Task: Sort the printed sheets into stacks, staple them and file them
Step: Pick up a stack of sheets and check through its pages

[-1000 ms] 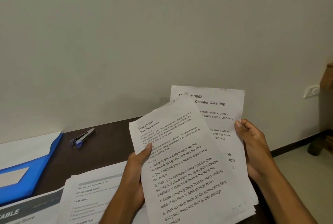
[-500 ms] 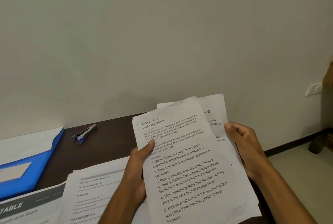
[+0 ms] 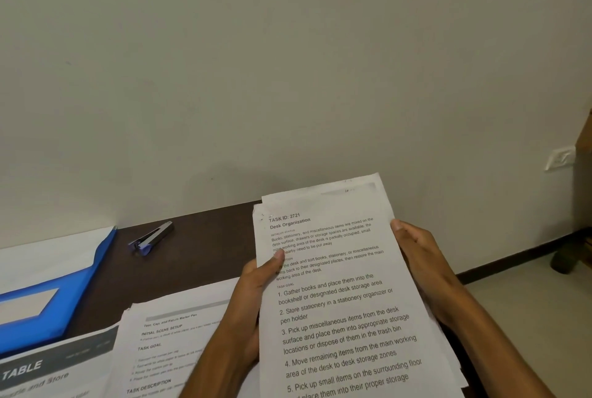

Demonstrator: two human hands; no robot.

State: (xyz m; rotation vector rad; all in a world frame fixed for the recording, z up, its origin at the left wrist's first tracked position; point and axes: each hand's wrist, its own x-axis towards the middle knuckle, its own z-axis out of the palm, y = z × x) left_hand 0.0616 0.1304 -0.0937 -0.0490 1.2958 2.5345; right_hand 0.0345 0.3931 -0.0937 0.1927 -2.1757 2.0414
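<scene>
I hold a bundle of printed sheets [image 3: 346, 301] upright above the dark desk [image 3: 198, 256]; the front page reads "Desk Organization". My left hand [image 3: 253, 298] grips its left edge with the thumb across the text. My right hand [image 3: 419, 263] grips the right edge, fingers behind the paper. The back sheets peek out only along the top and right. A stack of printed sheets [image 3: 166, 343] lies flat on the desk at lower left, beside another with a grey "TABLE" header [image 3: 48, 368]. A stapler [image 3: 152, 238] lies near the wall.
A blue file folder [image 3: 64, 288] with white paper in it lies at the desk's left end. A plain wall stands right behind the desk. To the right is tiled floor, a wall socket [image 3: 559, 158] and a piece of wooden furniture [image 3: 584, 131].
The rear sheet that stuck out to the right has slid in behind the front page. Both hands now hold the sheets nearly squared into one bundle.
</scene>
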